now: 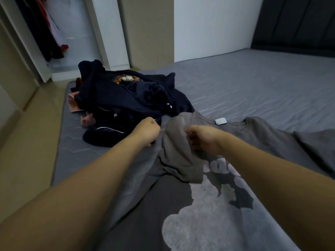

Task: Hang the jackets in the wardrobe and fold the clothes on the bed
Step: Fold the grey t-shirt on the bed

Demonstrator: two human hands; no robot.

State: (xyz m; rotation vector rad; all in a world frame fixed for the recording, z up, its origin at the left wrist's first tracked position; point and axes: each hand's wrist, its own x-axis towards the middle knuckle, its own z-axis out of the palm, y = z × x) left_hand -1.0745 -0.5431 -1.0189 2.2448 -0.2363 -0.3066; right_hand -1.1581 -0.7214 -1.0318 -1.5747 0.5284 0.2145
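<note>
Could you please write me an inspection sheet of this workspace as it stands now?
Surface: grey quilted mattress, far half bare.
Job's things: grey printed T-shirt spread flat in front, its sleeve bunched; heap of dark navy clothes with pink pieces beneath, unfolded.
Clutter: nothing seen.
Hands: left hand closed at the shirt's edge; right hand gripping the bunched sleeve.
Cables: nothing seen.
Surroundings: open white wardrobe with dark and red hanging garments; beige floor; dark padded headboard.
</note>
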